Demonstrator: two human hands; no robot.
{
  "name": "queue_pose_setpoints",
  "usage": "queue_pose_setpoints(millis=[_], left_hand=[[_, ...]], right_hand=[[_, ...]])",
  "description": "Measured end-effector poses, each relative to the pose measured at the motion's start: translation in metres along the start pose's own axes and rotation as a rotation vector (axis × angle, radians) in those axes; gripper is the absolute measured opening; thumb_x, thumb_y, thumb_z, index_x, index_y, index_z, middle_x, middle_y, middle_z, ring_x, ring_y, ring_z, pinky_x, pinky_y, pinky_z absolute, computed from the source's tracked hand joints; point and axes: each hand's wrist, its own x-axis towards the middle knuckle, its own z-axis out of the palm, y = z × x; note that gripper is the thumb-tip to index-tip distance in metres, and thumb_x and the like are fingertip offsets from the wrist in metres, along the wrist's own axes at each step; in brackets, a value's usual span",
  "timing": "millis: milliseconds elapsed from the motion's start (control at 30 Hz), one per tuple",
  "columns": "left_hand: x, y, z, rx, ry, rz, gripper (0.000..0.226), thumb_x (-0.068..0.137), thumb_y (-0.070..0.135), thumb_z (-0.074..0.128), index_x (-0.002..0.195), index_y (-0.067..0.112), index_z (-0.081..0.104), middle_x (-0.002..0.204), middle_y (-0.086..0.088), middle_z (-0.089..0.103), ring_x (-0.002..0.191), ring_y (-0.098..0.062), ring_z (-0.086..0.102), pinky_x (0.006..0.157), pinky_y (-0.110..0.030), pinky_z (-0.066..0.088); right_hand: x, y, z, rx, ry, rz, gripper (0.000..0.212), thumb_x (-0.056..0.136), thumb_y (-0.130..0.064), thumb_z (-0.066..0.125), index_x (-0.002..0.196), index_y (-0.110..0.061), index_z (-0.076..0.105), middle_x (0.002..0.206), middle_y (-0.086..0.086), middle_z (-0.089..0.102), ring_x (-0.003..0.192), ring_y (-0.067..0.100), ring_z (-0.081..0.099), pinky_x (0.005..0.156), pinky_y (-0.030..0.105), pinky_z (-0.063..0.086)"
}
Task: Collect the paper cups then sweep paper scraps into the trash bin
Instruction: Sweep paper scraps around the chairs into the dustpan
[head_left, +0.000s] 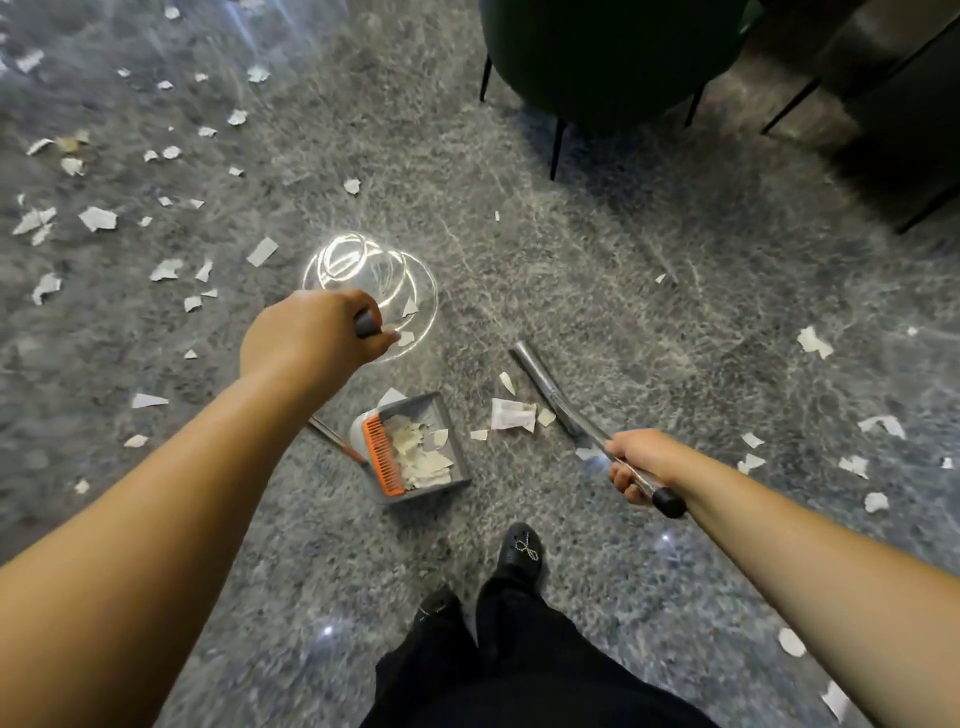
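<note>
Grey speckled floor (675, 291), scattered paper scraps (97, 218), dustpan (415, 452)

A grey dustpan (415, 452) with an orange comb edge stands on the speckled floor (597, 270), holding a heap of white paper scraps (423, 457), while more torn scraps lie scattered all around it, thickest to the upper left.

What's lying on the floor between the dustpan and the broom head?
In the head view, a few paper scraps lie on the floor between the dustpan and the broom, the largest a crumpled piece.
</note>
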Motion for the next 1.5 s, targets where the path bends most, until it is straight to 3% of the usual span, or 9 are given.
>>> queue_pose_setpoints(millis=[200, 267, 567, 767, 900, 1067, 1167, 1333, 1500], left_hand=[[-0.002, -0.008, 0.0, -0.014, 0.022, 0.021, 0.033, 0.081, 0.064, 0.062, 0.089, 0.032, 0.066, 0.072, 0.005, 0.057, 0.063, -0.02, 0.052, 0.045, -0.021, 0.027], [-0.004, -0.01, 0.001, -0.026, 0.027, 0.023, 0.033, 0.081, 0.064, 0.062, 0.088, 0.032, 0.065, 0.067, 0.008, 0.052, 0.06, -0.019, 0.05, 0.045, -0.02, 0.027], [-0.025, -0.025, 0.008, -0.064, 0.046, 0.038, 0.031, 0.081, 0.062, 0.064, 0.087, 0.031, 0.064, 0.069, 0.007, 0.054, 0.063, -0.022, 0.054, 0.046, -0.021, 0.031], [-0.051, -0.042, 0.002, -0.138, 0.015, 0.036, 0.028, 0.081, 0.059, 0.066, 0.088, 0.032, 0.066, 0.064, 0.013, 0.048, 0.063, -0.019, 0.052, 0.047, -0.019, 0.03], [-0.067, -0.045, -0.006, -0.165, -0.005, 0.063, 0.028, 0.081, 0.06, 0.066, 0.091, 0.033, 0.066, 0.072, 0.006, 0.056, 0.068, -0.021, 0.055, 0.051, -0.025, 0.035], [-0.08, -0.03, -0.015, -0.174, -0.019, 0.15, 0.029, 0.08, 0.059, 0.068, 0.092, 0.033, 0.068, 0.08, 0.0, 0.061, 0.074, -0.025, 0.057, 0.06, -0.029, 0.041], [-0.083, -0.01, -0.013, -0.185, -0.019, 0.202, 0.03, 0.08, 0.058, 0.068, 0.095, 0.032, 0.069, 0.078, 0.003, 0.056, 0.073, -0.021, 0.05, 0.062, -0.028, 0.036], [-0.087, 0.036, 0.004, -0.165, 0.0, 0.313, 0.03, 0.08, 0.058, 0.066, 0.095, 0.032, 0.068, 0.079, 0.0, 0.062, 0.071, -0.021, 0.048, 0.062, -0.029, 0.037], [-0.08, 0.09, 0.025, -0.132, -0.016, 0.381, 0.031, 0.081, 0.061, 0.062, 0.093, 0.032, 0.064, 0.073, 0.004, 0.055, 0.068, -0.023, 0.048, 0.059, -0.03, 0.041]], right_hand=[[-0.011, 0.005, 0.026, -0.103, -0.089, 0.038, 0.013, 0.102, -0.021, 0.034, 0.098, -0.015, 0.044, 0.044, -0.001, 0.041, 0.029, 0.007, 0.033, 0.034, 0.014, 0.026], [-0.018, 0.011, 0.04, -0.101, -0.137, 0.042, 0.014, 0.102, -0.019, 0.033, 0.108, -0.018, 0.045, 0.046, -0.002, 0.04, 0.03, 0.006, 0.033, 0.035, 0.014, 0.026], [-0.052, 0.042, 0.096, 0.104, -0.292, 0.069, 0.029, 0.103, -0.021, 0.033, 0.132, -0.018, 0.04, 0.059, -0.002, 0.034, 0.03, 0.002, 0.03, 0.032, 0.013, 0.023], [-0.073, 0.072, 0.1, 0.099, -0.217, -0.038, 0.035, 0.103, -0.02, 0.033, 0.138, -0.017, 0.038, 0.057, 0.0, 0.037, 0.031, 0.002, 0.032, 0.032, 0.012, 0.025], [-0.084, 0.097, 0.095, 0.211, -0.17, -0.073, 0.03, 0.104, -0.021, 0.035, 0.132, -0.027, 0.042, 0.054, 0.001, 0.039, 0.029, 0.003, 0.033, 0.031, 0.011, 0.027], [-0.096, 0.133, 0.081, 0.333, -0.097, -0.13, 0.034, 0.105, -0.019, 0.034, 0.138, -0.024, 0.039, 0.053, 0.001, 0.038, 0.028, 0.004, 0.032, 0.03, 0.011, 0.027], [-0.104, 0.153, 0.067, 0.406, -0.052, -0.147, 0.035, 0.105, -0.019, 0.033, 0.139, -0.025, 0.038, 0.051, 0.0, 0.036, 0.028, 0.004, 0.031, 0.031, 0.01, 0.026], [-0.108, 0.183, 0.034, 0.512, 0.027, -0.169, 0.038, 0.104, -0.019, 0.034, 0.142, -0.026, 0.036, 0.054, 0.002, 0.036, 0.027, 0.003, 0.032, 0.032, 0.008, 0.027], [-0.1, 0.205, -0.01, 0.598, 0.07, -0.177, 0.036, 0.105, -0.016, 0.031, 0.141, -0.015, 0.034, 0.042, 0.0, 0.04, 0.027, 0.003, 0.032, 0.033, 0.008, 0.028]])
